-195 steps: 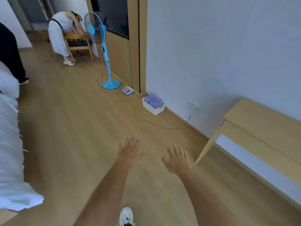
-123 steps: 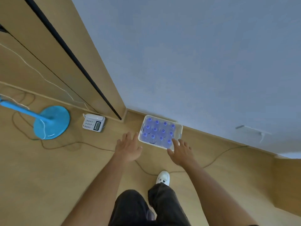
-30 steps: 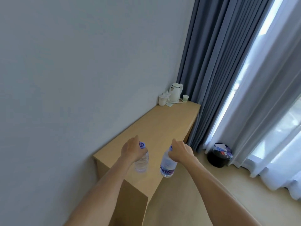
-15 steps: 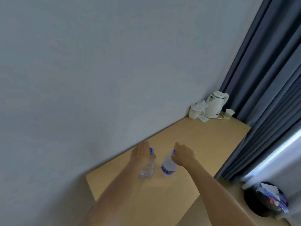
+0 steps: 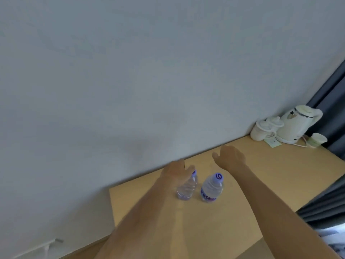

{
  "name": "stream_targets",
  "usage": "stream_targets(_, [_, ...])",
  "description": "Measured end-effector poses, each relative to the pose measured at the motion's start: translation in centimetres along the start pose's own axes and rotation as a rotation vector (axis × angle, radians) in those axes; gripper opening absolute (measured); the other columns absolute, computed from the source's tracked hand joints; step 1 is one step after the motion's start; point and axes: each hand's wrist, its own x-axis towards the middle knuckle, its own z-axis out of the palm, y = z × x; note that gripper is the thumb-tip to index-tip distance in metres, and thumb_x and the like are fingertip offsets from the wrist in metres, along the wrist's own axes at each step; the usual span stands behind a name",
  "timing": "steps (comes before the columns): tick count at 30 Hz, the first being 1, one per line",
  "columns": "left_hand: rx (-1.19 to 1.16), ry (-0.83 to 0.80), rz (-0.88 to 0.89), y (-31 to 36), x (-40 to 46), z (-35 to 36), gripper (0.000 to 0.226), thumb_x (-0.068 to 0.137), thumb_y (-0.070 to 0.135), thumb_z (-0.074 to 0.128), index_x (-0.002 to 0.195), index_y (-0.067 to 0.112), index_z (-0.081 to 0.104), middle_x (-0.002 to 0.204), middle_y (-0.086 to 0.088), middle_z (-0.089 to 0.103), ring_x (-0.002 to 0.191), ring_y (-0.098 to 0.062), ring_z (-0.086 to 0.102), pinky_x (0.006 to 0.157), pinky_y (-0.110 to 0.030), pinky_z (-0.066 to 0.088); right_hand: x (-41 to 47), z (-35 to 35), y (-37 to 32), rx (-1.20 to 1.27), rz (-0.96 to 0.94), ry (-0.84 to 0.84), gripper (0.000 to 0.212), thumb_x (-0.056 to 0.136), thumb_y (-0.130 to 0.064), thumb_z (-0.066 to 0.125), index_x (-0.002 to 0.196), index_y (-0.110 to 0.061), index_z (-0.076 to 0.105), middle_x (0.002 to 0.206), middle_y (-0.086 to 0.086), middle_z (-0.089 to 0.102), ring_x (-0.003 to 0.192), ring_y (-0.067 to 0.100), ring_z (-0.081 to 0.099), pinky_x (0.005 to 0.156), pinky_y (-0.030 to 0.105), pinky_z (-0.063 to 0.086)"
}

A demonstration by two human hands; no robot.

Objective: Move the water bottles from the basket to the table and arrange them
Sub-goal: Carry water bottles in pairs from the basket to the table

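Two water bottles (image 5: 198,187) stand on the surface (image 5: 261,184); left hand (image 5: 177,173) loosely tops one, right hand (image 5: 230,158) spread, empty. Next: fetch more from the basket.

Grey wall (image 5: 130,81), dark curtain (image 5: 334,101)

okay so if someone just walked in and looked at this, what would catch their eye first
Two water bottles with purple caps stand side by side near the wooden table's left end. The left hand rests at one cap, the right hand hovers open beyond them. A white kettle sits far right.
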Motion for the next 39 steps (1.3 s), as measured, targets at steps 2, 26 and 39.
stream_targets(2, [-0.004, 0.018, -0.029, -1.2, -0.7, -0.8, 0.047, 0.092, 0.050, 0.035, 0.110, 0.009, 0.052, 0.113, -0.012, 0.062, 0.105, -0.031, 0.061, 0.083, -0.035, 0.048, 0.3, -0.6, -1.1, -0.007, -0.036, 0.022, 0.039, 0.097, -0.036, 0.040, 0.119, -0.006, 0.053, 0.118, 0.013, 0.060, 0.109, 0.030, 0.059, 0.075, 0.032, 0.040])
stream_targets(26, [0.056, 0.396, -0.730, -53.8, -44.1, -11.4, 0.061, 0.099, 0.048, 0.028, 0.149, 0.013, 0.026, 0.155, -0.011, 0.024, 0.144, -0.029, 0.021, 0.112, -0.047, 0.023, -41.3, 14.5, -51.8, -0.135, -0.973, -0.193, 0.060, 0.099, -0.051, 0.031, 0.149, -0.018, 0.027, 0.156, 0.012, 0.026, 0.142, 0.031, 0.027, 0.111, 0.044, 0.030])
stream_targets(39, [-0.157, 0.350, -1.083, -73.5, -65.3, -8.7, 0.073, 0.088, 0.046, 0.046, 0.151, 0.023, 0.017, 0.160, -0.001, 0.007, 0.150, -0.023, 0.000, 0.115, -0.046, 0.018, -65.9, 26.1, -70.3, -0.275, -1.420, -0.345, 0.063, 0.098, -0.052, 0.032, 0.151, -0.022, 0.020, 0.160, 0.010, 0.013, 0.146, 0.030, 0.017, 0.113, 0.044, 0.026])
